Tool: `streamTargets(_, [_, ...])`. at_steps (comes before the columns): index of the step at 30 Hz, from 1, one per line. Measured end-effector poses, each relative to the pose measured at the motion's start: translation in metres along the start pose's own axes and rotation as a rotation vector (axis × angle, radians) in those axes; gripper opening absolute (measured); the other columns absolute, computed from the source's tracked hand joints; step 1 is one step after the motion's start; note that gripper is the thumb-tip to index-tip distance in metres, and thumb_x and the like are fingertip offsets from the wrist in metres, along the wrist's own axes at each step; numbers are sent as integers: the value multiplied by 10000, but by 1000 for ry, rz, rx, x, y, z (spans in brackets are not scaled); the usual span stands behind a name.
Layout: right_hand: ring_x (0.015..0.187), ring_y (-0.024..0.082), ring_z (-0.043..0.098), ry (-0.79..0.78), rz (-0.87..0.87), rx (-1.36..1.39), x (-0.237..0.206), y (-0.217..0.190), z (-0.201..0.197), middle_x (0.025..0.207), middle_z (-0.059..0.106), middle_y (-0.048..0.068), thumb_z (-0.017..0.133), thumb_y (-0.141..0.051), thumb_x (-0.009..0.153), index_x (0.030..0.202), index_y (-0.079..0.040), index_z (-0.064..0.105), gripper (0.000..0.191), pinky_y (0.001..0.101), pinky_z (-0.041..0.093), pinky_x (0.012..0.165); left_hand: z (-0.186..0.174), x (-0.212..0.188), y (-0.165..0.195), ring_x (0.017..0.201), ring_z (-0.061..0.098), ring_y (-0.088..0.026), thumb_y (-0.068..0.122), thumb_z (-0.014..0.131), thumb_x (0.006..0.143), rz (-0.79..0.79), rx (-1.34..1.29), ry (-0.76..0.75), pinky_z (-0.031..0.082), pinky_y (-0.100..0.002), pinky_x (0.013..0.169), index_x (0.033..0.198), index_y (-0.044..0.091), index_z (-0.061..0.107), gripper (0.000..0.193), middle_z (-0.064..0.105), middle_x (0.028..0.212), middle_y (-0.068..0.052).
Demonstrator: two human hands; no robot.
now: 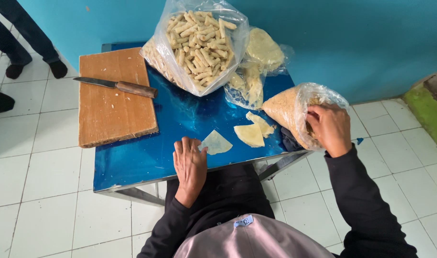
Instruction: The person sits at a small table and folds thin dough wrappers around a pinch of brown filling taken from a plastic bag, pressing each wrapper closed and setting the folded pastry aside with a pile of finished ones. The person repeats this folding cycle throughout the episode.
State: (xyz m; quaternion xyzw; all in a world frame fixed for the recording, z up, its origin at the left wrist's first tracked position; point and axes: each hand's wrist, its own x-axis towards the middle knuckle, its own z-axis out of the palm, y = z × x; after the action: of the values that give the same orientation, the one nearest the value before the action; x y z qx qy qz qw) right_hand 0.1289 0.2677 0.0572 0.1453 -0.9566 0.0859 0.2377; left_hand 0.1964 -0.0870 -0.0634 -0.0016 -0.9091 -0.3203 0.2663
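- Two hands work at the blue desk (146, 157): the left hand (190, 165) lies flat, fingers together, touching a triangular wrapper (215, 142).
- Right hand (329, 128) is inside the crumb bag (290, 109); its fingers are hidden, so their state is unclear.
- Two more wrapper pieces (253, 130) lie unrolled between.
- Farther off, a bag of finished rolls (199, 40) looks nearly full, with a knife (117, 85) on the board (114, 95).

head view | looks steeply down from above | close over blue table (146, 157)
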Motion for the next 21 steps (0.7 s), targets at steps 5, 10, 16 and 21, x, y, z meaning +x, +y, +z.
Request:
streamTargets(5, [808, 315, 713, -30, -21, -104, 1, -7, 6, 857, 749, 115, 768, -144, 869, 975, -49, 758, 143, 431, 550, 738, 2, 2, 1, 996, 520, -307, 129, 765, 805, -11, -18, -18, 411, -423, 808, 980, 76, 630, 226, 548, 1023, -93])
streamTargets(10, [689, 295, 725, -144, 171, -66, 7, -18, -25, 831, 760, 133, 737, -199, 971, 1000, -84, 769, 122, 398, 554, 679, 3, 4, 3, 933, 559, -320, 38, 727, 823, -2, -117, -15, 457, -439, 776, 994, 63, 587, 223, 608, 980, -94])
streamTargets(16, [769, 214, 747, -125, -98, 444, 22, -76, 7, 918, 757, 111, 725, -162, 915, 955, -64, 730, 106, 329, 584, 667, 7, 4, 3, 849, 635, -323, -59, 679, 850, 2, -284, 70, 508, -433, 683, 1065, 28, 565, 258, 628, 874, -113])
streamTargets(21, [815, 287, 655, -294, -348, 494, 18, -153, 104, 841, 703, 85, 719, -214, 914, 888, -69, 705, 148, 407, 506, 744, 13, 7, -1, 752, 658, -297, -71, 674, 856, 0, -415, 73, 527, -389, 647, 1105, 26, 574, 286, 647, 848, -114])
